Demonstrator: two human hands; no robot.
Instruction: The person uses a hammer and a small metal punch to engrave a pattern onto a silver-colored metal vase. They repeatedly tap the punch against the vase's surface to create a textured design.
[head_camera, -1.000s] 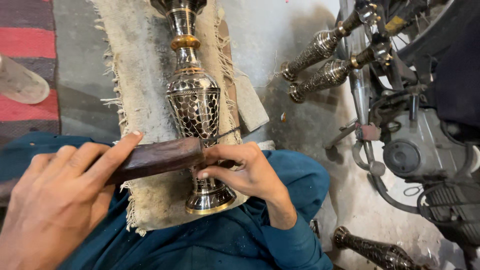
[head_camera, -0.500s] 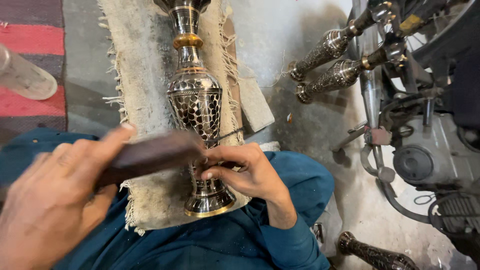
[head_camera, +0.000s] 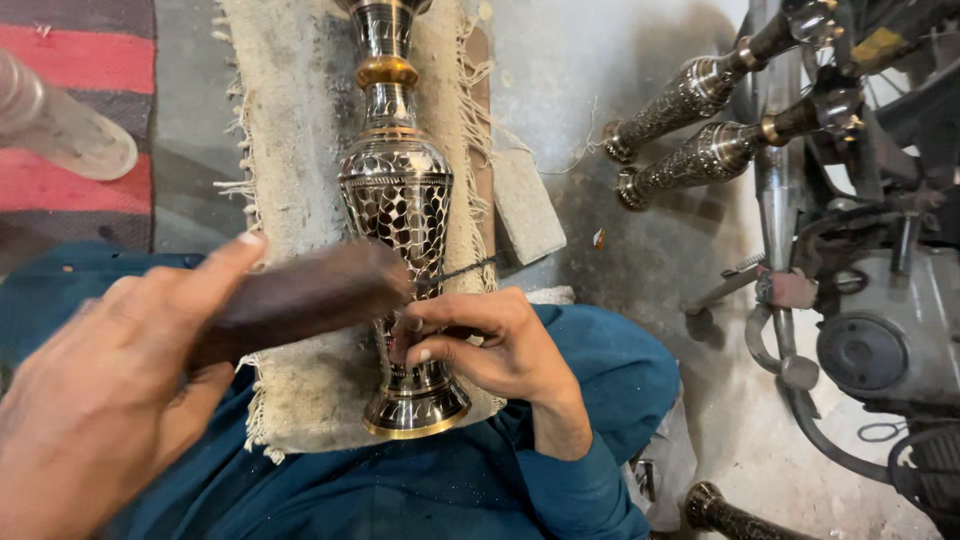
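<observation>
Vase (head_camera: 395, 200) body largely engraved; left hand (head_camera: 95, 400) clasps wooden mallet (head_camera: 300, 300), right hand (head_camera: 490, 345) pinches chisel (head_camera: 455, 272) against its lower body.

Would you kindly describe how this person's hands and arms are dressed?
Both hands are bare, without gloves, rings or a watch. The right hand comes out of a long teal-blue cloth sleeve that ends at the wrist. The left hand sits close to the camera, blurred; its sleeve is out of view.
</observation>
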